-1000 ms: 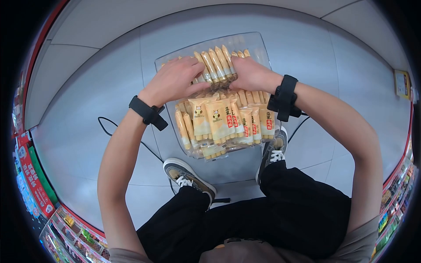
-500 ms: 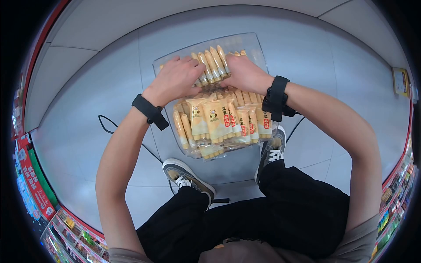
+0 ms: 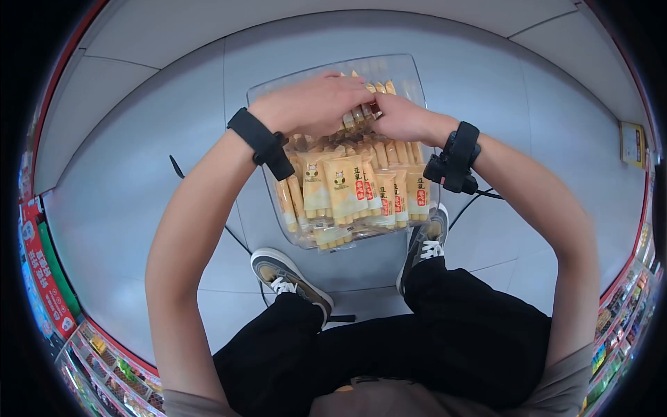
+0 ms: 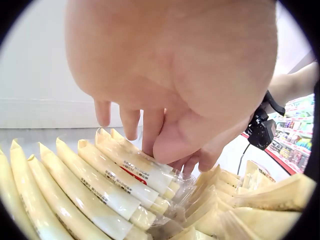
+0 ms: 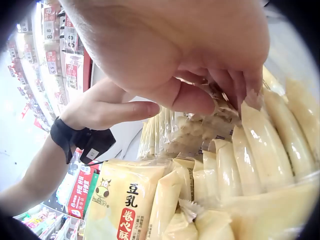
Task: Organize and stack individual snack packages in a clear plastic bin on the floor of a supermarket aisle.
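Observation:
A clear plastic bin [image 3: 292, 78] is filled with yellow-and-white packets of rolled snack sticks [image 3: 344, 191]. My left hand [image 3: 316, 105] reaches across its far part. In the left wrist view, the fingers drop behind the end of a standing row of packets [image 4: 92, 185], with the thumb on the near side, pinching the end packets. Facing it, my right hand [image 3: 404, 119] grips the row's right end, where clear wrapper shows between thumb and fingers in the right wrist view. The hands nearly meet, hiding most of the held packets. Nearer packets [image 5: 125, 200] lie face up or lean.
The bin rests on a grey tiled floor [image 3: 174, 125], between and ahead of my shoes [image 3: 288, 278]. Shelves of goods [image 3: 114, 358] line both sides, and a white panel [image 3: 333, 17] curves along the far side. Black cables [image 3: 236, 236] run from the wrist bands.
My left hand has slid right along the row towards my right hand, covering packets that showed between them. The right hand stays at the right end of the row.

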The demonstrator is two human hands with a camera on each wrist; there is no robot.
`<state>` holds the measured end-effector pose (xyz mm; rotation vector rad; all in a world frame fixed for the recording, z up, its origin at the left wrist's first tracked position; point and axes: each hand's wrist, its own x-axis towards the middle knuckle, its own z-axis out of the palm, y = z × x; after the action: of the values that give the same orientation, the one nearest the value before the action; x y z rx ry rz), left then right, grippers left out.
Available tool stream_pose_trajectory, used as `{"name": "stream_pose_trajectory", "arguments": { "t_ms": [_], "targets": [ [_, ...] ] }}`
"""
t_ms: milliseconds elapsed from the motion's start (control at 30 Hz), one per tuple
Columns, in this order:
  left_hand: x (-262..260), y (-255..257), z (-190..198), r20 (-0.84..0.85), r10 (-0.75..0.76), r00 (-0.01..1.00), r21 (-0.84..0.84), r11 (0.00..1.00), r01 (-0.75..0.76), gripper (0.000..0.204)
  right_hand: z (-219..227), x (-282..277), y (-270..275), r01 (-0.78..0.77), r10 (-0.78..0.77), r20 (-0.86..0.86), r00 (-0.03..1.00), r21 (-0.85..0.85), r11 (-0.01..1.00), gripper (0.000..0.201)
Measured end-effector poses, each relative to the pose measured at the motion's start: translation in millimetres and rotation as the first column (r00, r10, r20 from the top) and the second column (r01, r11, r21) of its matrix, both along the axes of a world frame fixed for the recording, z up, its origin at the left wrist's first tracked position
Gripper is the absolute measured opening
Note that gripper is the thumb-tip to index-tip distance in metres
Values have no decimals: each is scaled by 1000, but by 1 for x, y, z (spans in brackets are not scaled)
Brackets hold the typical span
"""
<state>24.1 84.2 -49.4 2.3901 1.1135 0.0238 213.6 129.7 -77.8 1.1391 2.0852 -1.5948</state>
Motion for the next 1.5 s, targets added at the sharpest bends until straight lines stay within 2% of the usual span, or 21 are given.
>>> {"name": "stream_pose_trajectory", "arguments": {
  "t_ms": [67,133,167,233,333,433,467,567,667,967,1167,1267,1367,1467,1500],
  "targets": [
    [3,3,3,-67,0,998,-70,998,-5,50,-1,5,2,-82,81,11,997,67,994,42],
    [1,2,-5,-81,-33,996,10,999,34,50,-1,9,3,-217,204,96,974,151,965,38],
    [1,1,-7,-88,-50,995,49,997,54,49,16,9,-1,-252,231,124,965,191,949,37],
    [3,1,-7,-117,-48,992,17,999,50,50,52,12,-14,-329,288,182,940,271,905,36],
    [1,-2,-10,-116,-32,993,49,998,38,51,64,16,-29,-347,331,106,938,262,900,45],
    [-1,-3,-13,-112,-31,993,67,997,39,52,65,14,-49,-271,273,18,962,203,941,57],
    [-1,-3,-13,-115,-33,993,64,997,41,52,53,15,-54,-262,268,10,963,242,934,71],
    [0,-6,-15,-106,-11,994,67,998,18,53,42,8,-62,-201,223,-74,972,233,952,78],
    [-1,-6,-17,-107,-12,994,75,997,20,54,37,-4,-76,-168,177,-10,984,255,952,83],
    [-4,-6,-17,-84,-7,996,24,1000,9,60,42,-3,-71,-90,94,-25,995,121,989,72],
    [-3,-6,-15,-88,-10,996,22,1000,12,60,53,-6,-71,-120,114,66,991,90,989,67],
    [-4,-5,-18,-73,-10,997,20,1000,12,60,45,-1,-74,49,-48,-9,999,45,998,66],
    [-5,-5,-19,-60,-9,998,18,1000,11,60,42,2,-72,114,-115,-53,992,-26,993,68],
    [-5,-5,-18,-61,-4,998,15,1000,5,59,35,5,-71,89,-92,-106,990,-27,996,70],
    [-4,-5,-18,-61,-1,998,10,1000,2,59,34,6,-73,85,-78,-125,989,54,995,66]
  ]
}}
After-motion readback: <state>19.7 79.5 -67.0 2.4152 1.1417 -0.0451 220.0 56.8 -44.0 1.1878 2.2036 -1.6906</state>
